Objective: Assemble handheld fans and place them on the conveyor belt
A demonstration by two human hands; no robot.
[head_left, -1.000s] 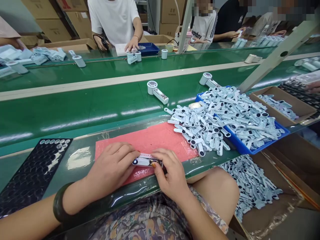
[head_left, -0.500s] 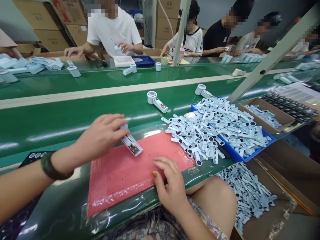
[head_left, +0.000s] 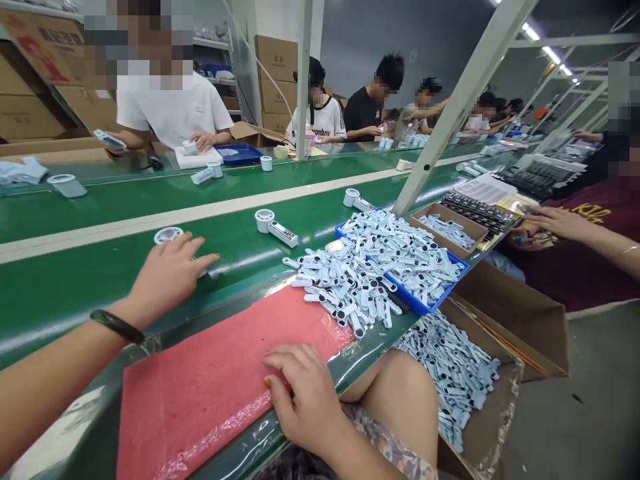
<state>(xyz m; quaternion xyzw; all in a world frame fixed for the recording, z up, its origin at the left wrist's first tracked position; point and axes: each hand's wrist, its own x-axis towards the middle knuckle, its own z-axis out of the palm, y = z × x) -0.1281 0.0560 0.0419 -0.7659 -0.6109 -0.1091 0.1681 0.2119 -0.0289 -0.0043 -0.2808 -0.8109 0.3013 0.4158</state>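
Note:
My left hand [head_left: 167,277] reaches out over the green conveyor belt [head_left: 75,280] and lies on a small white handheld device [head_left: 169,235]. Its round head shows past my knuckles; my fingers cover the handle. A dark bangle sits on that wrist. My right hand [head_left: 305,393] rests with loosely curled fingers on the near edge of the pink mat [head_left: 210,380] and holds nothing. A heap of pale blue plastic parts [head_left: 345,287] lies just right of the mat.
A blue bin [head_left: 425,305] overflows with the same parts. Two more devices [head_left: 277,227] [head_left: 353,198] lie on the belt. A cardboard box [head_left: 450,230] holds parts, and a slanted metal post [head_left: 450,113] rises behind it. A co-worker's hand [head_left: 555,223] is at the right; several people work across the belt.
My left hand carried the device from the pink mat out to the left onto the belt. My right hand let go and stayed at the mat's near edge. My view has lifted.

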